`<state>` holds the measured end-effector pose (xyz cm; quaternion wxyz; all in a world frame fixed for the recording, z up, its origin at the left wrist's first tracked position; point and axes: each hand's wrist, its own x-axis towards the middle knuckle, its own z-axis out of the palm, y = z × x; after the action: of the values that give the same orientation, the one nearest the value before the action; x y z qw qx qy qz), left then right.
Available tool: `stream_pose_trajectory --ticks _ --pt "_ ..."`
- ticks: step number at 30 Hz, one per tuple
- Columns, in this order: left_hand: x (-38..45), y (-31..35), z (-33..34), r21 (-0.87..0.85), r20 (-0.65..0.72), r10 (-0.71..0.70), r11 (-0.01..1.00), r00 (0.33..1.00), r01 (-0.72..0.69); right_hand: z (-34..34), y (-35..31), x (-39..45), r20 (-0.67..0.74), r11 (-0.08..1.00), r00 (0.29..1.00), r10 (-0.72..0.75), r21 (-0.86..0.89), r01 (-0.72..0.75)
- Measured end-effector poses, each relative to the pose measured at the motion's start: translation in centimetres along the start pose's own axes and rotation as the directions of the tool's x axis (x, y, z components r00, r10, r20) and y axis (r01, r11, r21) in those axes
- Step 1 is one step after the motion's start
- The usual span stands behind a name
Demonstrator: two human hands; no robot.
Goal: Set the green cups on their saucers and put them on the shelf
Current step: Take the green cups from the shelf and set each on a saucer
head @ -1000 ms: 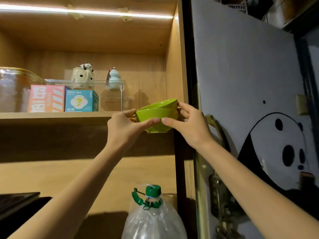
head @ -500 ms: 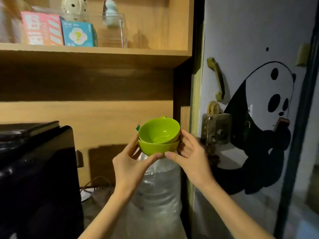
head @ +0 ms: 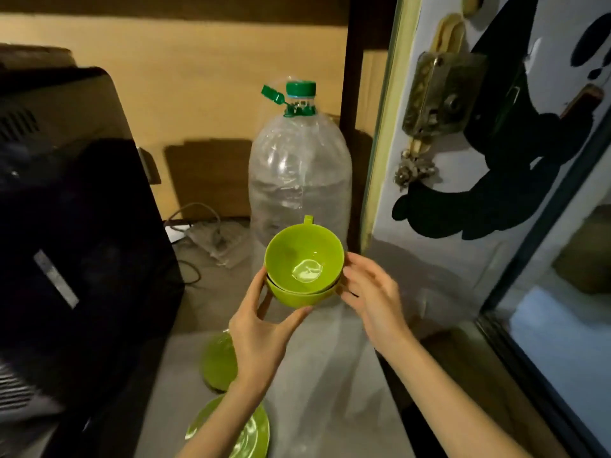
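Note:
Two green cups (head: 304, 262) are nested one inside the other, held in the air above the counter. My left hand (head: 261, 328) cups the lower one from below and the left. Fingertips of my right hand (head: 370, 292) touch the stack's right rim. The upper cup's handle points away from me. Two green saucers lie on the grey counter below: one (head: 218, 361) partly hidden behind my left wrist, the other (head: 244, 434) at the bottom edge under my left forearm.
A large clear water bottle (head: 299, 180) with a green cap stands just behind the cups. A black appliance (head: 72, 233) fills the left side. Cables and a power strip (head: 211, 236) lie at the back. A door with a panda picture (head: 496, 160) stands to the right.
Both hands have brought the nested cups down from the shelf's height to just above the counter. The view has tilted downward, so the saucers show and the shelf is gone.

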<state>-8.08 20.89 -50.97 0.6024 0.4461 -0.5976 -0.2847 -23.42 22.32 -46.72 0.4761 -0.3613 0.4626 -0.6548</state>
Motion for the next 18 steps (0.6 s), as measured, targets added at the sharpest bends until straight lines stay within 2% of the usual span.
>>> stream_pose_trajectory --ticks 4,11,18 --pt "-3.7 -2.8 -0.2 0.066 -0.004 -0.104 0.992 0.995 0.104 -0.8 4.1 -1.2 -0.065 0.995 0.993 0.095 0.017 -0.094" --pt "-8.1 -6.6 -0.3 0.249 0.057 -0.259 0.939 0.964 0.237 -2.7 9.6 -2.7 -0.121 0.979 0.976 0.184 -0.069 -0.193" --pt "-9.8 -8.0 -0.2 0.375 0.113 -0.322 0.89 0.94 0.26 -4.1 12.6 -3.5 -0.191 0.951 0.942 0.277 -0.084 -0.297"
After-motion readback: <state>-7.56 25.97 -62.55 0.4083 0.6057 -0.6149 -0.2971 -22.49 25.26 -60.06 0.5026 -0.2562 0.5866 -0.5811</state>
